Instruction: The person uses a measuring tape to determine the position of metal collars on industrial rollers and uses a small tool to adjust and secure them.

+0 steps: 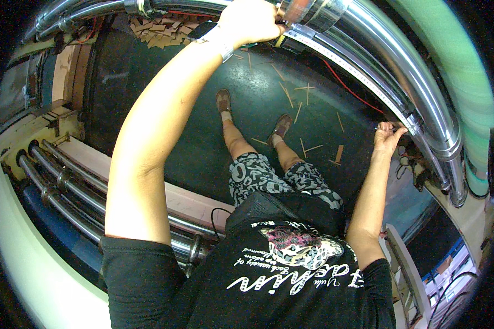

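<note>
Ahead of me, a long steel shaft (389, 49) of a machine curves down to the right, with a thin bar (351, 71) like a ruler, white with fine marks, running along it. At the bar's upper end my left hand (252, 23) is closed, fingers curled, beside a metal collar (323, 12). What its fingers hold, if anything, is hidden. My right hand (388, 140) is near the bar's lower right end. Its fingers are curled in with the thumb stretched toward the bar, and a small dark tip shows beside them, too small to name.
A green roller (472, 82) stands beyond the shaft. A red cable (351, 90) hangs below the bar. Thin cardboard strips (298, 112) lie scattered on the dark floor, with a heap of cardboard pieces (162, 30) at the far left. More steel shafts (77, 189) run behind me at left.
</note>
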Demonstrator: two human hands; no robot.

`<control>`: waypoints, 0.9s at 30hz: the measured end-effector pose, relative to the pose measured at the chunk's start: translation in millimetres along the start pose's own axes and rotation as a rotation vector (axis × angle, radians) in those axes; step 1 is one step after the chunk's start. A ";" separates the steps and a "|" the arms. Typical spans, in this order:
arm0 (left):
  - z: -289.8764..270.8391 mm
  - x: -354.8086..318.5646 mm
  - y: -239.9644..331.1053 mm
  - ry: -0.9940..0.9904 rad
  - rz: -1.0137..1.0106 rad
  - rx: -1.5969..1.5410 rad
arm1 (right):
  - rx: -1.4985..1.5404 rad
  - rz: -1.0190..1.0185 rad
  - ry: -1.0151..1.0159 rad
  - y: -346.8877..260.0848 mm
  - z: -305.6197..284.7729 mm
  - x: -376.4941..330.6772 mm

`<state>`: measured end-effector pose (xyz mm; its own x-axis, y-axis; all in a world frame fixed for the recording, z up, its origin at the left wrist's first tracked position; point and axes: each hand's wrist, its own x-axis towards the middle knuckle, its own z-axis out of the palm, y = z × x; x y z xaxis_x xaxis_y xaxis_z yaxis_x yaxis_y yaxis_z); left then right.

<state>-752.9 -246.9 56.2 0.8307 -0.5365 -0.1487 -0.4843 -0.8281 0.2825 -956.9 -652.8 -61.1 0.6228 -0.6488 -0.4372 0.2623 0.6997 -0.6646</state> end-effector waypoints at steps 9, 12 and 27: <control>0.5 -2.9 -2.5 0.041 0.014 0.006 | -0.020 -0.009 -0.027 1.0 -12.0 8.7; 5.1 1.5 -4.8 0.071 0.056 0.087 | -0.075 -0.028 0.007 -0.5 -11.2 4.4; 69.2 -128.9 28.7 -0.546 -0.179 -0.042 | -1.487 -0.562 -0.349 -128.4 -37.0 -43.1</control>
<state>-892.8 -212.8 17.9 0.6310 -0.4039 -0.6623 -0.3287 -0.9125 0.2434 -1044.7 -725.8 20.6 0.8817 -0.4677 0.0622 -0.2732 -0.6135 -0.7409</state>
